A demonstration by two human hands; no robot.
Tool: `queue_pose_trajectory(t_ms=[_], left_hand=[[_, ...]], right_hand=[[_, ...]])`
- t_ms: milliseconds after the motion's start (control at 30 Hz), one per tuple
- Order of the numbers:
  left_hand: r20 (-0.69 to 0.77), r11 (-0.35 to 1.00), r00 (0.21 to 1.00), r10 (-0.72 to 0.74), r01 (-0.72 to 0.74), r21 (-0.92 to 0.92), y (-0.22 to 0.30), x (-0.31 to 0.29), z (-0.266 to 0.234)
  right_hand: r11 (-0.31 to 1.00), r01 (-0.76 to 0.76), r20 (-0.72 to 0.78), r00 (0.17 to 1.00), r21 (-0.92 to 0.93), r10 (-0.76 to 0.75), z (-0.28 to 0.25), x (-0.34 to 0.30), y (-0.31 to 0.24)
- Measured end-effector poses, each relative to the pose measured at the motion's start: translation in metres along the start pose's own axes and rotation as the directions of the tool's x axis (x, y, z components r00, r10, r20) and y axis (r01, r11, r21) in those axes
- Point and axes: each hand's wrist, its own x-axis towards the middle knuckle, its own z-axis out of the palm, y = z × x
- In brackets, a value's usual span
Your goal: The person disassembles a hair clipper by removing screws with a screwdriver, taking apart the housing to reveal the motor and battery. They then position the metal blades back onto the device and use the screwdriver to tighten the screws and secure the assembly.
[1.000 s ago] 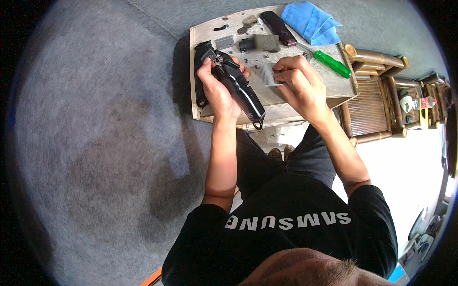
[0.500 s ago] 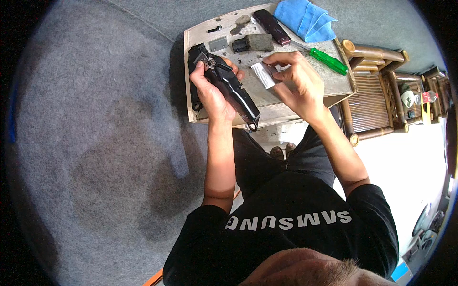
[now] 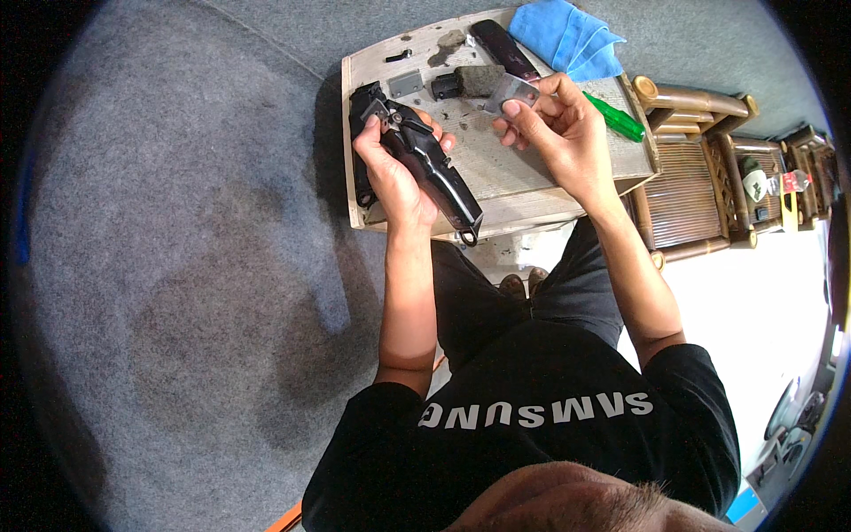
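Observation:
My left hand [image 3: 395, 182] is wrapped round a black hair clipper [image 3: 436, 184], held at a slant over the left side of a small wooden table [image 3: 532, 182]. Its thumb presses by a small metal piece [image 3: 375, 110] at the clipper's head end. Over the table's middle, my right hand [image 3: 572, 142] pinches a flat metal clipper blade [image 3: 514, 89] between thumb and fingers. Behind the blade lies a dark grey-brown block [image 3: 480, 80] with a black end. Partly covered by that hand, a screwdriver with a green handle [image 3: 618, 117] rests at the right.
Along the table's back lie a grey plate [image 3: 406, 83], a small black part [image 3: 399, 55], a long dark cover [image 3: 503, 48] and a folded blue cloth [image 3: 567, 40]. Another black object [image 3: 361, 155] sits at the left edge. Bamboo chairs [image 3: 687, 191] stand to the right.
My right hand has turned over and raised the blade slightly up and right, so its flat face shows instead of its toothed edge. The left hand and clipper have barely moved.

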Motion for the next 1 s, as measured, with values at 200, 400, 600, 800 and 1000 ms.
queue_pose_trajectory(t_ms=[200,400,600,800,1000], left_hand=[[0.007,1.0,1.0,-0.007,0.007,-0.007,0.0,0.001,-0.001],[-0.015,1.0,1.0,0.004,-0.004,0.015,0.0,-0.001,0.002],[-0.008,1.0,1.0,-0.012,0.012,0.019,-0.001,0.0,0.0],[-0.007,1.0,1.0,-0.001,0.001,0.019,-0.001,0.0,0.002],[-0.004,1.0,1.0,-0.007,0.007,0.022,-0.001,0.001,0.001]], right_hand=[[0.99,0.009,0.033,0.999,-0.143,-0.005,-0.003,0.0,0.0],[0.966,-0.146,0.061,0.985,-0.214,0.163,-0.006,0.0,-0.012],[0.989,-0.049,0.099,0.993,-0.139,0.064,-0.01,0.001,-0.006],[0.988,-0.041,0.081,0.995,-0.147,0.053,-0.009,0.0,-0.012],[0.991,-0.081,0.075,0.993,-0.103,0.088,-0.011,0.003,-0.006]])
